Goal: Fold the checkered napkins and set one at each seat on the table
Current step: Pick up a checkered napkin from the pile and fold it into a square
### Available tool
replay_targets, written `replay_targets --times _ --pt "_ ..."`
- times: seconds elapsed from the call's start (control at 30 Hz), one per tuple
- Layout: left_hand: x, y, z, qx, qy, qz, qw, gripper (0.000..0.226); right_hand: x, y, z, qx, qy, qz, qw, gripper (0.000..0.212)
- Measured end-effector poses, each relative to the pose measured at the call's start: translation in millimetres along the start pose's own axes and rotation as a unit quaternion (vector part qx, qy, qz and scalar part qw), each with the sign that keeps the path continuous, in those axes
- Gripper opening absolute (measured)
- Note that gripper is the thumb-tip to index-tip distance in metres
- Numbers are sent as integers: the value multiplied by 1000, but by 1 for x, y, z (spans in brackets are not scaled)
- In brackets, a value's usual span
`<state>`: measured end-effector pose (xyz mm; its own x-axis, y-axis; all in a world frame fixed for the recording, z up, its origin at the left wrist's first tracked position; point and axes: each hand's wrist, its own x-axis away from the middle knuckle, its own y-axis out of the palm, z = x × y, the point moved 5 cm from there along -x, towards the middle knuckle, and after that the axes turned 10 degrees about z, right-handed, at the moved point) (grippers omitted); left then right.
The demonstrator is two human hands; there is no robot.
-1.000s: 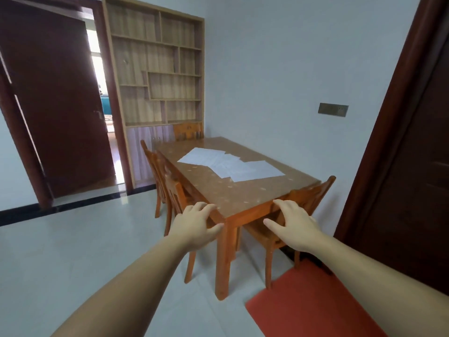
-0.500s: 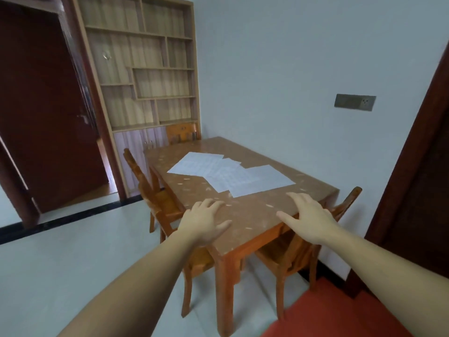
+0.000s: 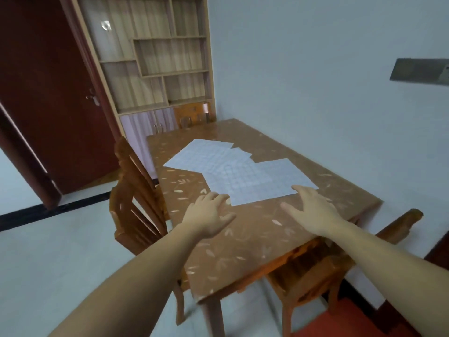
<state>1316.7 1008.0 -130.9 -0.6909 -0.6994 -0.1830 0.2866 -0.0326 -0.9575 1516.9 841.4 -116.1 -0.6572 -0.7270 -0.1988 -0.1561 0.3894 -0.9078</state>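
**Both hands open over the worktop, napkins unfolded ahead**

At far left a dark red door (image 3: 48,105) stands beside a pale wooden shelf unit (image 3: 155,57). In front of these, a wooden chair (image 3: 136,195) is tucked against the left side of the worktop (image 3: 255,244), a brown surface with a leaf pattern.

The left hand (image 3: 209,215) reaches out palm down over the worktop. Its fingers (image 3: 218,198) are released and spread, holding nothing, and their tips lie just beside the near left corner of the closest napkin.

The checkered napkins (image 3: 233,171) lie flat and unfolded in an overlapping fan across the middle of the worktop, none at a seat.

The right hand (image 3: 313,210) is also palm down with loose, spread fingers (image 3: 303,190), grasping nothing. The fingertips sit at the near right edge of the closest napkin; whether they touch it cannot be told.

Further right, a second chair (image 3: 398,224) is pushed under the near end. A grey wall plate (image 3: 420,69) sits high on the wall, and a red mat (image 3: 345,322) lies on the floor below.
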Motion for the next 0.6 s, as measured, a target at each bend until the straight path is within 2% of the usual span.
replay_targets --times 0.23,0.6 --pt "-90 37 17 15 0 -11 1000 63 -89 24 34 -4 -4 -11 1000 74" --pt "-264 153 -10 93 -38 -50 994 61 -253 114 86 19 21 -49 998 72"
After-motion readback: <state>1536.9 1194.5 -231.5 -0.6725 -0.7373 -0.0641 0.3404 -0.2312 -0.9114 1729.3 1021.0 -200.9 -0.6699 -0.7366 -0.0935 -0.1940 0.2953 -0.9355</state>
